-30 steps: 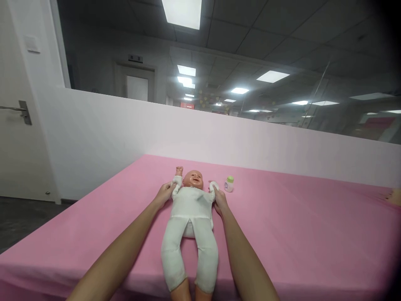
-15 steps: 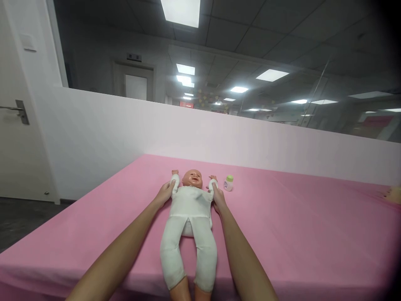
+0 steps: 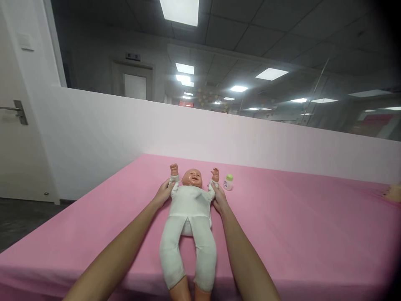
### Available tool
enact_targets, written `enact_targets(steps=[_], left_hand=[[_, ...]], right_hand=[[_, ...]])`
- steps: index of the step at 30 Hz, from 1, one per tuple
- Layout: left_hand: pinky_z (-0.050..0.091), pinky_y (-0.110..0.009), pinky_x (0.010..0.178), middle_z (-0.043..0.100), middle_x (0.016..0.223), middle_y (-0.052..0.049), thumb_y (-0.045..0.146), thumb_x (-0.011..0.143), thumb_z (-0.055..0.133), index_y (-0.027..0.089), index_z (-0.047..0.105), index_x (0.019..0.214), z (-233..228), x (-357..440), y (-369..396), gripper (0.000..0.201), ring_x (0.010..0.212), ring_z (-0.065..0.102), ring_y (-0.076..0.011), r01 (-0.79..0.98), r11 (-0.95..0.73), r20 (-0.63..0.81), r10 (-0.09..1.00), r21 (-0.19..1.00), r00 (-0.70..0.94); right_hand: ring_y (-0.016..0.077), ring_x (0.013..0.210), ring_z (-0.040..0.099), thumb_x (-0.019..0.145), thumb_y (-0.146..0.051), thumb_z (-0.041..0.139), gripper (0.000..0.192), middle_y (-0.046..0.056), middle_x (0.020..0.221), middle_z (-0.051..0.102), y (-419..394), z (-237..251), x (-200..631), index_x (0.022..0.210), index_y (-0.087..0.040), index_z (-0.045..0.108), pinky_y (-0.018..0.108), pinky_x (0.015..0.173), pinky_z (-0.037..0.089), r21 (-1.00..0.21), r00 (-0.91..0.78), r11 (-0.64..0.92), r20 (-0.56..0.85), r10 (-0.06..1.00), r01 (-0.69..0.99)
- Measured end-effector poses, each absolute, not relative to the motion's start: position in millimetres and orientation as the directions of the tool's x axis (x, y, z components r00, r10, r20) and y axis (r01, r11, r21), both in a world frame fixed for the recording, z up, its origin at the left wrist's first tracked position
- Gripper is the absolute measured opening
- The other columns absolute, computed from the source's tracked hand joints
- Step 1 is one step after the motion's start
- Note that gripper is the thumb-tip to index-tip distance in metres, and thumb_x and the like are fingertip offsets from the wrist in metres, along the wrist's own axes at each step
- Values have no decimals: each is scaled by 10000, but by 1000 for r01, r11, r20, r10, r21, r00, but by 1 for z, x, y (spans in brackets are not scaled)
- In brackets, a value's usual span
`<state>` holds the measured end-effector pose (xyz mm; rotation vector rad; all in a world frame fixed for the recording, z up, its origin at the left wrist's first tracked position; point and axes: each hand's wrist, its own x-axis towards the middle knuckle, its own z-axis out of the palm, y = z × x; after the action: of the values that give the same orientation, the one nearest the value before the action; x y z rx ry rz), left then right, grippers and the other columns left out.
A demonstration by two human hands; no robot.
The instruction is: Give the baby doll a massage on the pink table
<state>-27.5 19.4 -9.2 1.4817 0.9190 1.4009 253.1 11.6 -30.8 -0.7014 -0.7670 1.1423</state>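
Note:
A baby doll (image 3: 190,205) in a white cloth suit lies on its back on the pink-covered table (image 3: 282,234), head toward the wall and feet at the near edge. My left hand (image 3: 163,193) is closed around the doll's arm at the left of the picture. Around the other arm my right hand (image 3: 220,198) is closed too. Both doll arms point up beside its head, with the plastic hands showing above the sleeves. Just right of my right hand stands a small clear bottle with a green cap (image 3: 228,182).
A white low wall (image 3: 200,133) with glass above it runs along the table's far side. At the far right edge lies a pale, skin-coloured object (image 3: 392,193), partly cut off. A door (image 3: 21,159) is on the left, beyond the table.
The doll's forearms have risen, so its plastic hands stand higher and more upright. My hands keep their hold on its arms. The bottle has not moved.

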Motion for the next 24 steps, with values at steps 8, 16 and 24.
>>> enact_targets(steps=[8,16,24], left_hand=[[449,-289,723,706,879,-54,577,756,763,155,695,922,-3,-26,14,458,800,612,-207,-78,-388,394,913,919,104],[405,-272,658,682,791,-30,535,737,803,160,706,833,2,-24,8,399,730,574,-181,-91,-413,420,904,906,84],[344,-245,584,600,664,12,623,677,811,159,641,722,-1,-25,10,496,623,503,-136,-96,-353,361,930,931,71]], right_hand=[[173,751,683,631,-348,912,431,23,856,741,11,-32,256,991,-199,726,285,683,587,-798,214,269,179,960,-539],[186,843,707,586,-265,916,429,23,918,760,11,-32,257,966,-215,722,282,732,589,-752,331,343,175,927,-563],[149,684,662,647,-295,902,331,-11,748,704,12,-30,257,892,-206,699,250,622,569,-740,260,252,108,960,-624]])
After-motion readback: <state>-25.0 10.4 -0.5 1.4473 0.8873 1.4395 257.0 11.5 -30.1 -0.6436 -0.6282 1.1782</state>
